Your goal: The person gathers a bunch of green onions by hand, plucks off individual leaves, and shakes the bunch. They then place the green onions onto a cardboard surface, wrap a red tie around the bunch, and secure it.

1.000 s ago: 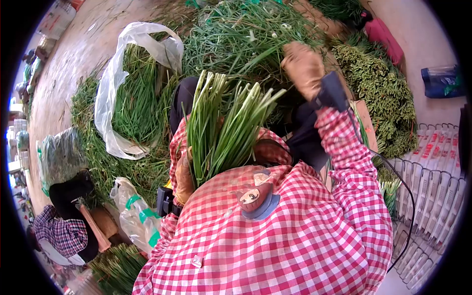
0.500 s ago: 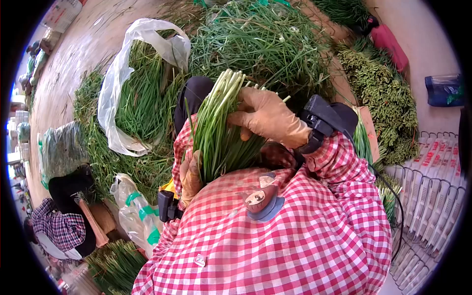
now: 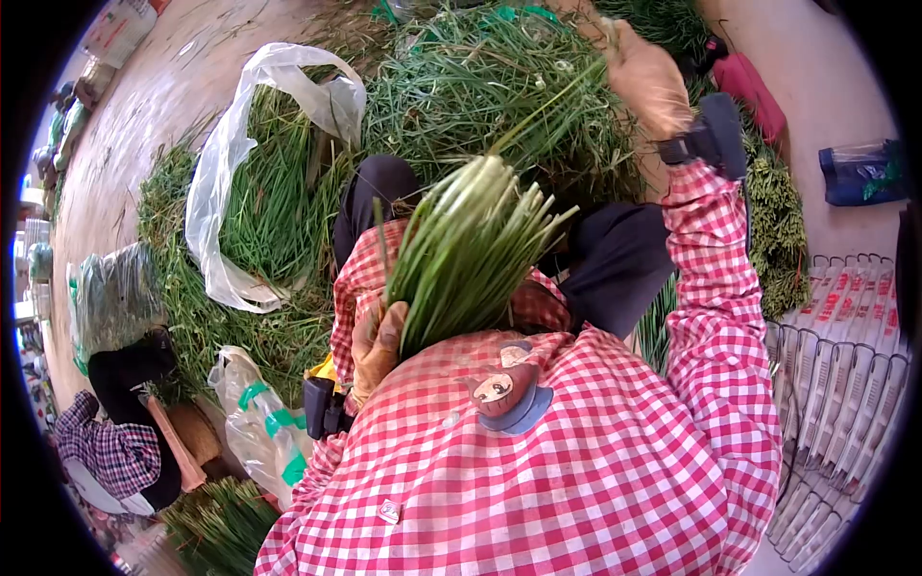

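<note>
My left hand (image 3: 377, 348), in a tan glove, is closed round the lower part of a thick bunch of garlic chives (image 3: 471, 259). Their pale cut ends point up and away from my chest. Far out to the upper right, my gloved right hand (image 3: 648, 77) pinches a thin green chive stem (image 3: 552, 101), which slants down towards the top of the bunch. Beyond my knees spreads a large heap of loose green leaves (image 3: 480, 77). The bottom of the bunch is hidden by my checked shirt.
A clear plastic bag (image 3: 206, 206) of greens lies open at the left. Tied bundles (image 3: 778, 226) are piled at the right, beside wire-handled racks or bags (image 3: 845, 384). Rolled plastic with green tape (image 3: 259, 413) lies near my left elbow. Another person (image 3: 115, 442) sits at far left.
My right hand has left the bunch and swung up and right, drawing a stem out with it. My left hand keeps its hold, nearly in place.
</note>
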A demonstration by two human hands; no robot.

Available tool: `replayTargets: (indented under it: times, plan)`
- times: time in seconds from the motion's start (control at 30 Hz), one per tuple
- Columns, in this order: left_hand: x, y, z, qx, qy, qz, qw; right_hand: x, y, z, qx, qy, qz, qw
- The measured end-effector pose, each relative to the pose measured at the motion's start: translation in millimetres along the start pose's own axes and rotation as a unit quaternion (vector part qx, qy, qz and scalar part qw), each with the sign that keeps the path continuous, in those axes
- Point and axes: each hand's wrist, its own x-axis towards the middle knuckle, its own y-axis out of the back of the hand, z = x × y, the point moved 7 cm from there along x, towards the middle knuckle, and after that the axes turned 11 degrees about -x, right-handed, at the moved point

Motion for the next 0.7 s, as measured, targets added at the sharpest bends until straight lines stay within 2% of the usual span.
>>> replayTargets:
  times: [0.03,0.07,0.1,0.13,0.17,0.2,0.23,0.27,0.33,0.37,0.43,0.53,0.6,0.63,0.67,0.7]
  plan:
    - [-1,2,-1,0.02,0.006,-0.009,1.0,0,19,-18,-0.266,0.016,-0.011,0.964]
    - [-1,1,-3,0.038,0.012,-0.017,0.999,-8,25,-26,-0.161,-0.032,-0.147,0.975]
    - [-1,-10,3,0.047,0.015,-0.026,0.998,-29,56,-65,-0.05,-0.079,-0.281,0.955]
    - [0,-15,6,0.042,0.019,-0.033,0.998,-32,53,-83,0.05,0.096,-0.127,0.986]
    - [0,-19,7,0.041,0.026,-0.041,0.998,-44,62,-109,0.159,0.163,-0.159,0.961]
    - [1,-22,8,0.04,0.031,-0.051,0.997,-60,66,-132,0.197,0.183,-0.3,0.915]
    - [2,-23,9,0.063,0.027,-0.069,0.995,-72,57,-149,0.181,0.281,-0.327,0.884]
    - [2,-27,10,0.07,0.024,-0.077,0.994,-84,50,-159,0.172,0.285,-0.391,0.858]
    - [-1,-34,14,0.081,0.017,-0.087,0.993,-96,37,-177,0.183,0.297,-0.455,0.819]
    - [-2,-34,14,0.077,0.0,-0.055,0.996,-98,31,-180,0.198,0.297,-0.448,0.819]
    - [4,-23,4,0.041,0.015,-0.06,0.997,-103,16,-186,0.231,0.3,-0.437,0.816]
    - [7,-12,2,0.058,0.055,0.019,0.997,-97,-1,-187,0.191,0.31,-0.37,0.854]
    - [19,9,-16,0.036,0.06,-0.004,0.998,-82,-14,-172,0.17,0.306,-0.345,0.871]
    - [27,17,-21,0.031,0.073,-0.061,0.995,-72,-15,-160,0.128,0.282,-0.339,0.888]
    - [30,29,-20,0.12,-0.023,-0.06,0.991,-62,-29,-141,0.094,0.213,-0.357,0.905]
    - [32,38,-22,0.205,-0.119,-0.058,0.97,-50,-33,-123,0.087,0.214,-0.259,0.938]
